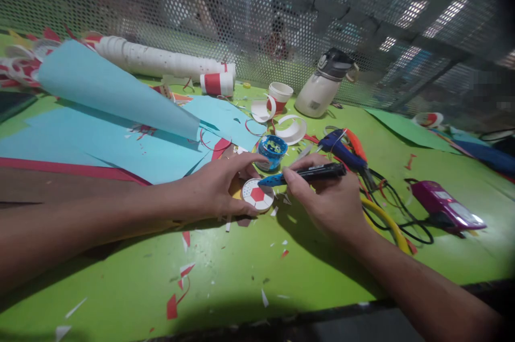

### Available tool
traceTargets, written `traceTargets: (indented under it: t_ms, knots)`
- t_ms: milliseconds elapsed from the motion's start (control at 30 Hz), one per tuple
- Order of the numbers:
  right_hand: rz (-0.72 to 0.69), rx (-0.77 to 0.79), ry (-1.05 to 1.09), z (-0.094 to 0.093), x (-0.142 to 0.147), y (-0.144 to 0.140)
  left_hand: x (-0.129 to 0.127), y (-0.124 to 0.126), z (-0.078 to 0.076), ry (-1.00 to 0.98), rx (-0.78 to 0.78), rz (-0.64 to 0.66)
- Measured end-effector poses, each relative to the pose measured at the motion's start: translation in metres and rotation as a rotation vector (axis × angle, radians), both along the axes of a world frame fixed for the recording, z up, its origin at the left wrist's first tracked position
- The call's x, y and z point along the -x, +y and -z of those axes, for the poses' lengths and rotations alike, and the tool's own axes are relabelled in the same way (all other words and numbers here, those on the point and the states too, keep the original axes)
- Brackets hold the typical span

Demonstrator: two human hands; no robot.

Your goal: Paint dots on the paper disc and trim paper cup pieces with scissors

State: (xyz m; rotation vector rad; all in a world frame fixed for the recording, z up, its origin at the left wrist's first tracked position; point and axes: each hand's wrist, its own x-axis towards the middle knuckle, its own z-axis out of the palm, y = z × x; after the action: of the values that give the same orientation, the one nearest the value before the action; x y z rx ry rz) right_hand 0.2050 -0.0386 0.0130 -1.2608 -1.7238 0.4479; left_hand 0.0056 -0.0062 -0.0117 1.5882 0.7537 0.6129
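Note:
My left hand [225,183] curls its thumb and fingers around the edge of a small white disc [263,203] with a red hexagon in its middle and dark lines running outward. Small dots mark the disc's upper left part. In my right hand [328,191] is a black marker [317,173], held like a pen. Its blue-smeared tip end reaches over the disc's upper right; whether it touches cannot be made out. Just behind the disc stands a small open jar [272,152] with blue paint on it, close to my left fingertips.
Light blue paper sheets [104,140] and a rolled one [120,92] lie left. Behind are a stack of white cups [161,60], a red-and-white cup [280,96] and a bottle [319,87]. A glue gun [344,148], yellow ring [388,224] and purple device [446,205] lie right, with scraps around.

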Motion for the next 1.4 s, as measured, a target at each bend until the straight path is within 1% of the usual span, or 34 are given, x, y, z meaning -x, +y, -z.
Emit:
traceTargets:
  t_ms: [300, 600, 733, 933, 1100, 1233, 1400]
  knots:
    - [-0.018, 0.005, 0.005, 0.0023, -0.0007, 0.001, -0.0003, 0.0004, -0.0022, 0.045, -0.029, -0.01]
    - [-0.008, 0.075, 0.029, -0.005, 0.0018, -0.0012, 0.0001, -0.0007, -0.0034, 0.029, -0.004, 0.019]
    - [0.018, 0.062, 0.034, -0.0037, 0.0027, -0.0004, -0.0003, -0.0011, -0.0029, 0.025, -0.013, 0.018]
    - [0.016, 0.135, 0.107, -0.0027, 0.0046, -0.0001, -0.0009, -0.0006, -0.0028, 0.022, -0.042, 0.016]
    - [0.042, 0.101, 0.063, -0.0038, 0.0047, -0.0011, 0.0, -0.0002, -0.0016, 0.043, -0.055, 0.03]
    - [0.026, 0.051, 0.027, -0.0048, 0.005, -0.0015, 0.0005, 0.0002, -0.0007, 0.018, -0.052, 0.038]
    - [0.018, 0.034, 0.013, -0.0045, 0.0042, -0.0013, 0.0007, 0.0, -0.0012, 0.042, -0.055, 0.027]
